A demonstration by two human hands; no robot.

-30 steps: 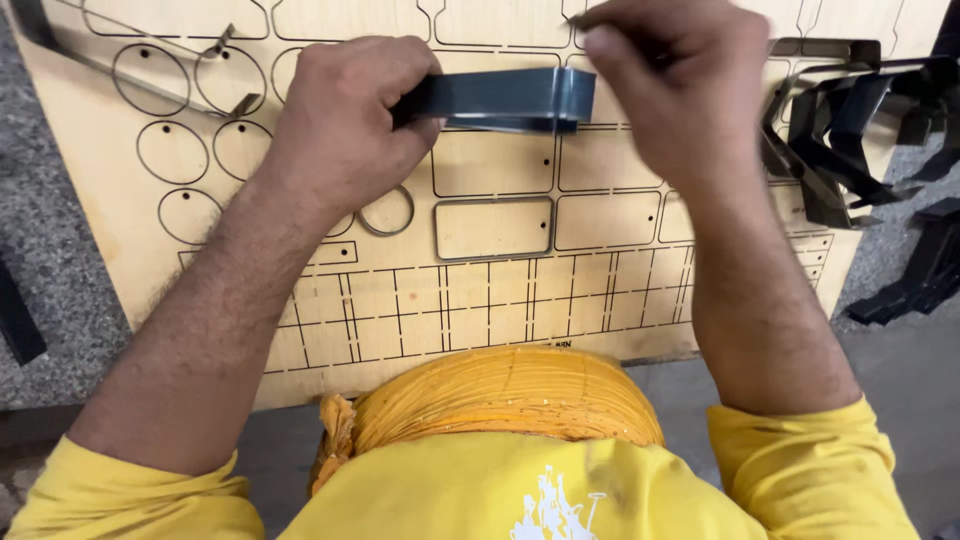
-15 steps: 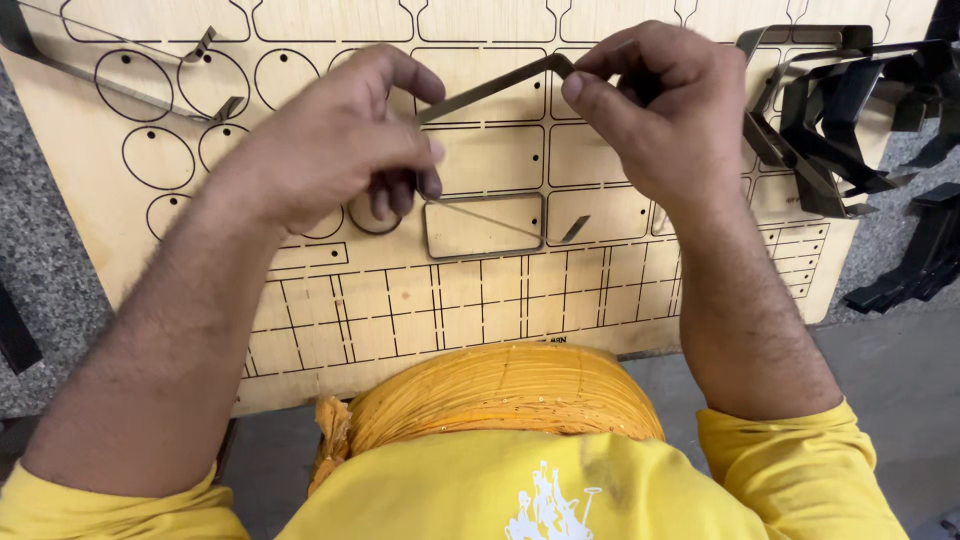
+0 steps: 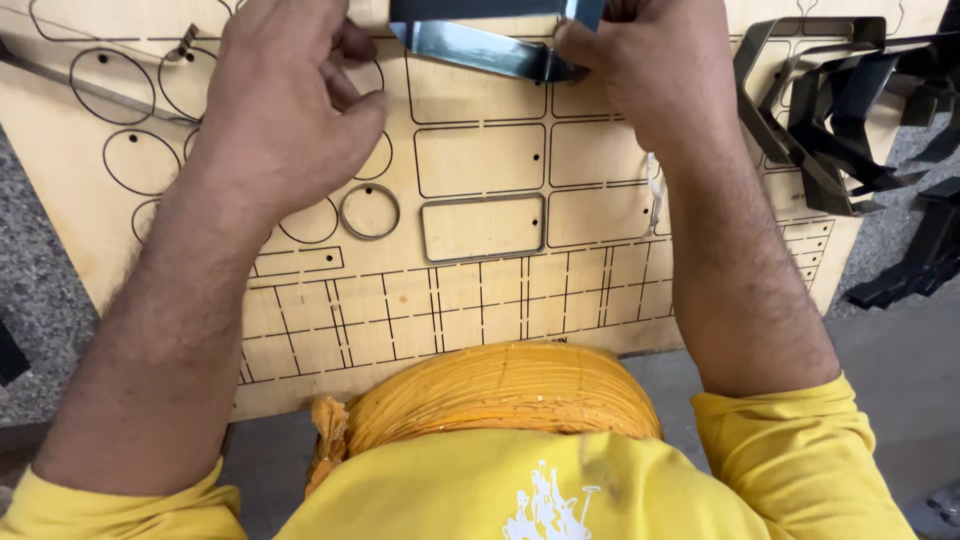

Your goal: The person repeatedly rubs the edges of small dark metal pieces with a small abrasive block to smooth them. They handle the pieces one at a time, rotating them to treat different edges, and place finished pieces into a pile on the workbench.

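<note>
A big wooden board [image 3: 480,300] with cut lines lay flat. Bent dark metal pieces [image 3: 830,110] sat at its right edge. Above the board's top, the right hand [image 3: 640,80] pinched a shiny metal strip [image 3: 490,45]. The left hand [image 3: 285,110] was curled, fingers loose, just beside the strip.

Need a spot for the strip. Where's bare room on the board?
Free: the gridded lower band of the wooden board, between the forearms, and the oval cut-outs left of the left hand. Crowded: the right edge, with the pile of bent black strips, and the top, where the right hand pinches the metal strip.
</note>
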